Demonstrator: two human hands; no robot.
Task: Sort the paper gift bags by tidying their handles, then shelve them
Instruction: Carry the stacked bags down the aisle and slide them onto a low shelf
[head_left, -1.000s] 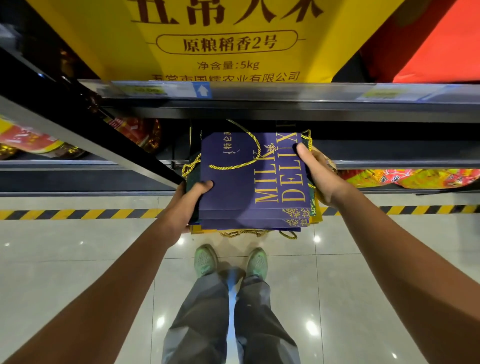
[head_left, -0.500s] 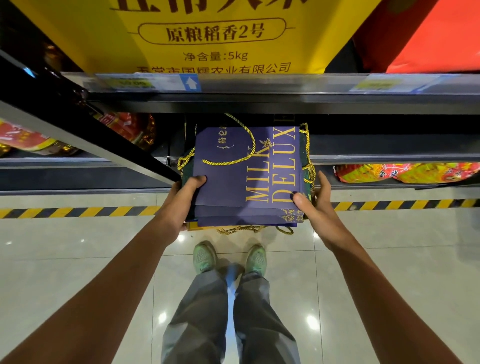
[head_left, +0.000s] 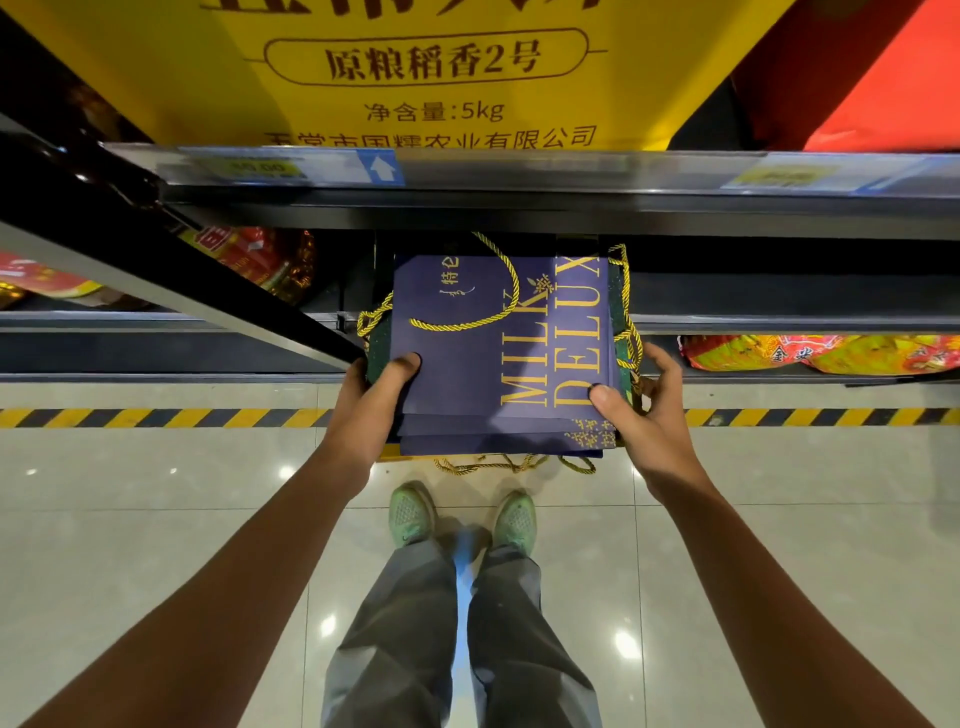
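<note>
A pale, glossy tiled floor (head_left: 156, 545) fills the lower part of the view, catching small spots of ceiling light, and a yellow-and-black hazard stripe (head_left: 156, 417) runs across it along the foot of a dark metal shelving unit (head_left: 519, 208). On the unit's upper shelf stands a big yellow rice sack (head_left: 405, 67) printed "5kg", with a red package (head_left: 872, 78) beside it to the right; a price-label strip (head_left: 291, 167) with a white arrow on blue runs along that shelf's front edge, below the sack. Under the upper shelf, red and yellow packets (head_left: 810, 353) lie to the right and red-labelled goods (head_left: 249, 254) sit in shadow to the left. The stack of navy paper gift bags (head_left: 498, 353), lettered "MILK DELUX" in gold, lies flat in mid-air, its far end tucked under the upper shelf and its near end out over the floor. A gold rope handle (head_left: 498, 306) curls across the top bag, and more rope hangs from the near edge. The left hand (head_left: 369, 410) grips the stack's left near corner, thumb on top. The right hand (head_left: 644, 415) clasps the right near corner, thumb pressed on the lettering. Green shoes (head_left: 462, 517) and grey trousers (head_left: 457, 639) stand below the stack.
</note>
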